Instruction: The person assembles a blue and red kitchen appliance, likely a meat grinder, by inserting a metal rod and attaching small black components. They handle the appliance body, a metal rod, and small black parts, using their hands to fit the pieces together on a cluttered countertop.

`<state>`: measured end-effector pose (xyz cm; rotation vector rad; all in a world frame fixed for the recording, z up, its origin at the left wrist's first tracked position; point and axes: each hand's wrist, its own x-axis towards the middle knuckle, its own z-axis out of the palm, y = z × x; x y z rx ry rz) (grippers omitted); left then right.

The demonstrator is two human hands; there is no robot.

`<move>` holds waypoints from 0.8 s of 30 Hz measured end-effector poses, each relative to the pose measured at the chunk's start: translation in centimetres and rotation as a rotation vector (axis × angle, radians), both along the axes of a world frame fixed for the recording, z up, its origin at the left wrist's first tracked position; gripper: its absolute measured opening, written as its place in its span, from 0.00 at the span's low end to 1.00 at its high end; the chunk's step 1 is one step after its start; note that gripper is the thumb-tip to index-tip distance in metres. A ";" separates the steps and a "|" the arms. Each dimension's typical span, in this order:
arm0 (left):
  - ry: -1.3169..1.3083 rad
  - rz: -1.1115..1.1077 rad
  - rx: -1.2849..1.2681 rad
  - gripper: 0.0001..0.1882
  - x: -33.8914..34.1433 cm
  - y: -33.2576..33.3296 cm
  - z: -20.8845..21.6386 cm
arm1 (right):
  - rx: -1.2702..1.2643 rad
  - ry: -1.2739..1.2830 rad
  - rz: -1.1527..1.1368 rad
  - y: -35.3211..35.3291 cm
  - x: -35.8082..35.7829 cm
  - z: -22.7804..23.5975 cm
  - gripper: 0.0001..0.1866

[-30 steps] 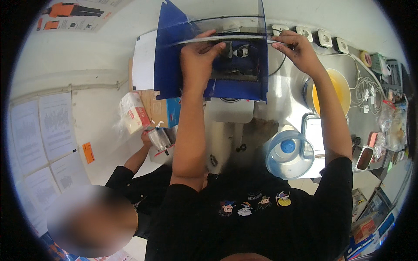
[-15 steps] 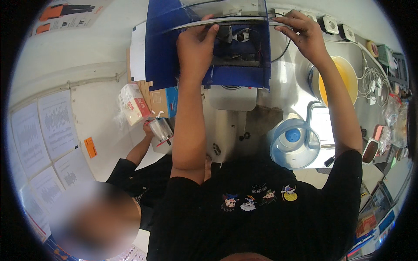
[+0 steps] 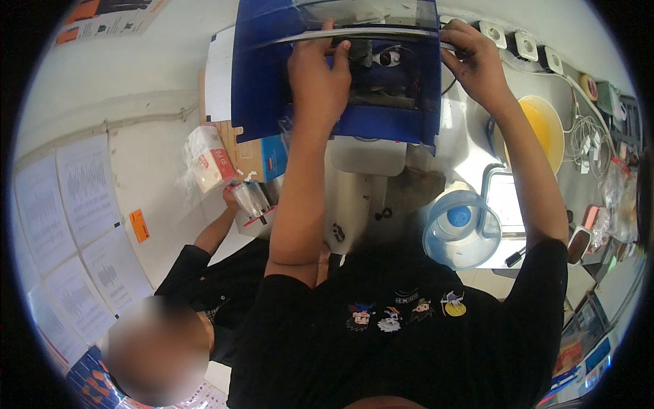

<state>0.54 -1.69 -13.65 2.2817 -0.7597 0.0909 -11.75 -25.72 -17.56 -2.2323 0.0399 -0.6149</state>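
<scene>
A blue box-like case with an open front stands on the metal table. A long grey strip runs crosswise over its opening. My left hand reaches into the case, with fingers above the strip and the thumb below it, gripping it. Just outside the case's right wall, my right hand pinches its fingers at the strip's right end; the tip is hidden behind them. Inside the case, behind the strip, a small white-and-black round part shows.
A clear bluish tub and a yellow-lined bowl stand to the right, near wall sockets and coiled cables. Left are a cardboard box and a wrapped pack. A co-worker's hand holds a metallic part.
The blue case sits slightly farther right in the picture. My left hand has shifted right along with it, and my right hand is closer to the case's right wall. The co-worker's head has lowered.
</scene>
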 end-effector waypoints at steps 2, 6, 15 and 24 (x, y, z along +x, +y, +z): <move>0.003 -0.005 0.003 0.24 -0.3 0.0 0.1 | -0.039 -0.015 0.017 0.4 0.3 0.8 0.12; 0.080 0.063 0.037 0.26 -1.8 0.8 2.0 | 0.126 0.019 0.162 -0.3 0.2 0.4 0.12; 0.079 0.014 -0.017 0.32 -5.7 2.5 3.0 | 0.174 0.162 0.157 -0.2 -0.2 0.5 0.27; 0.492 -0.135 -0.457 0.08 -7.8 6.8 9.3 | 0.237 0.161 0.169 -2.5 -1.0 -2.7 0.31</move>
